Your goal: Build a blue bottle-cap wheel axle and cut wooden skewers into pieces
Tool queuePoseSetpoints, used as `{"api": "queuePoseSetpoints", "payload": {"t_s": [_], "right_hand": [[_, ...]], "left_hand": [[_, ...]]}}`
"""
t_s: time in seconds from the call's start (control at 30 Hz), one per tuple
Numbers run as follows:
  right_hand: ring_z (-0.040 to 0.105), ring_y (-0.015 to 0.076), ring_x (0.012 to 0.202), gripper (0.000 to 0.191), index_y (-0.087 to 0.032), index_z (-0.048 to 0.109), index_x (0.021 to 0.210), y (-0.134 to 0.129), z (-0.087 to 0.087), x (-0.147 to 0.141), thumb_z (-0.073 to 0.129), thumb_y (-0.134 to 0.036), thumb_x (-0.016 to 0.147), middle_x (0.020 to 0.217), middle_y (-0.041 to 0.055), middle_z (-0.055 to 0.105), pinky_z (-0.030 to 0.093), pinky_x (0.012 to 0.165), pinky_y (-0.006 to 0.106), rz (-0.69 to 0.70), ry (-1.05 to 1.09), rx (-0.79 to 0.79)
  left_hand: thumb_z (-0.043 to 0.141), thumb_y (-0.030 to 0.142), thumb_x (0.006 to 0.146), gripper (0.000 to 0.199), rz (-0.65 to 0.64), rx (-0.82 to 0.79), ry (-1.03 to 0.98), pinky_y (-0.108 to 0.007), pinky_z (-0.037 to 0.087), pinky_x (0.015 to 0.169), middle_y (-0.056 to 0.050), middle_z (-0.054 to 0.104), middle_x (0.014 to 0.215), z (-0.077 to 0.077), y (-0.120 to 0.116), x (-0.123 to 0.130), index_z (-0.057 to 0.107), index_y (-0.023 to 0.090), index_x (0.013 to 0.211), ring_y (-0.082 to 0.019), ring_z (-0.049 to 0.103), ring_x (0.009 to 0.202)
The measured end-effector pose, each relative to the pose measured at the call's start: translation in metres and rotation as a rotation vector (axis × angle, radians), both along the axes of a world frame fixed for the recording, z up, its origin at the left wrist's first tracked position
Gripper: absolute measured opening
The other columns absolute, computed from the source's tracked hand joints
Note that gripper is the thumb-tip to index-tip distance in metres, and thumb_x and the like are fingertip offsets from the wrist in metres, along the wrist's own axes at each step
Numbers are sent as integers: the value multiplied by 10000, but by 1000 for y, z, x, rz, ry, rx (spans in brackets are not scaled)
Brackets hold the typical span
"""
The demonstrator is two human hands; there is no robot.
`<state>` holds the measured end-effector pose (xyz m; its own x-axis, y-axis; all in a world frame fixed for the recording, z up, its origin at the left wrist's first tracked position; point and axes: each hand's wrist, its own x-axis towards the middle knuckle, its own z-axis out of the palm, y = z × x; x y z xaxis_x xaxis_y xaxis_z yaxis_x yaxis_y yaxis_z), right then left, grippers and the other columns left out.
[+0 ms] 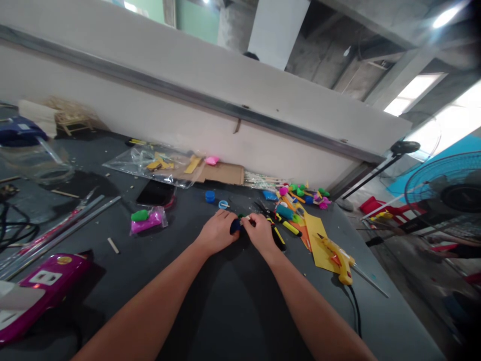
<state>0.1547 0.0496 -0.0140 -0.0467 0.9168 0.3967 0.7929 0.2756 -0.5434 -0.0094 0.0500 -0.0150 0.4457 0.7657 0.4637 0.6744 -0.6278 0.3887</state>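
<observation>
My left hand [218, 233] is closed around a small dark blue piece [235, 226], whose kind I cannot make out. Right beside it, my right hand [260, 234] pinches at the same spot, with something tiny and pale between thumb and fingertips. A bit of green shows behind the fingers. Just beyond the hands lie a blue bottle cap [210, 196] and a light blue ring-shaped cap [224, 204] with a pale stick in it. Pliers with black and yellow handles [277, 234] rest close to my right hand, partly covered by it.
A yellow glue gun [340, 260] lies on yellow paper [314, 235] at the right. Colourful clay pieces [300, 190] sit behind it. On the left are a pink and green clay pack [147, 219], a phone [156, 192], metal rods [75, 220] and a magenta device [56, 281].
</observation>
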Motion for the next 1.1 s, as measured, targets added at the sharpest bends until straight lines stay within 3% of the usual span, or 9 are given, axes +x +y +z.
{"api": "queuePoseSetpoints", "payload": {"t_s": [0.5,1.1], "right_hand": [[499,170,654,265,-188,579,628,-3,-3,-7,510,-334,838,623,20,552,333,607,260,-74,-21,22],[502,174,645,245,-192,580,618,-2,-2,-8,538,-315,825,615,18,556,335,598,264,-69,1,13]], "left_hand": [[646,187,688,222,-12,8,-56,-390,452,860,-82,616,887,-6,3,0,555,153,888,-249,534,930],[641,198,700,207,-17,10,-59,-397,459,843,-63,610,885,-11,5,0,541,173,879,-245,530,930]]}}
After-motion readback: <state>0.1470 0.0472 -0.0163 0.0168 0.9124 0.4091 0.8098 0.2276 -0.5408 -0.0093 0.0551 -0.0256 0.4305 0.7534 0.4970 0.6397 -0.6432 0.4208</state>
